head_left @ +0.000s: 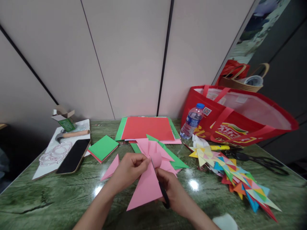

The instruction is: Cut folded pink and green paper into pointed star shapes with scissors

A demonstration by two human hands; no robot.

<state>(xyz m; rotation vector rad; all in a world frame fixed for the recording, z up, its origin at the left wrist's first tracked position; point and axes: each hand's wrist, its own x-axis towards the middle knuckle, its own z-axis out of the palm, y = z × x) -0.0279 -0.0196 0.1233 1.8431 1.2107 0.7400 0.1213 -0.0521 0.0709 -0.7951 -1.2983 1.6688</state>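
Note:
A folded sheet of pink paper (145, 188) is held up over the table in front of me. My left hand (129, 169) pinches its upper left edge between thumb and fingers. My right hand (174, 188) grips scissors (164, 195) by their black handle; most of the blades are hidden, and a narrow part shows at a slit in the paper. Behind my hands lie more pink paper pieces (163, 151) and green folded paper (176, 159). Left of my left hand rests a small pink triangle (112, 168).
At the back lies a stack of red paper (148, 127); a green square pad (103, 148), phone (74, 156), hammer (74, 134) and beads (55, 154) are leftward. Rightward are a water bottle (192, 121), red bag (240, 124), colourful folded-paper pieces (242, 179) and black scissors (259, 158).

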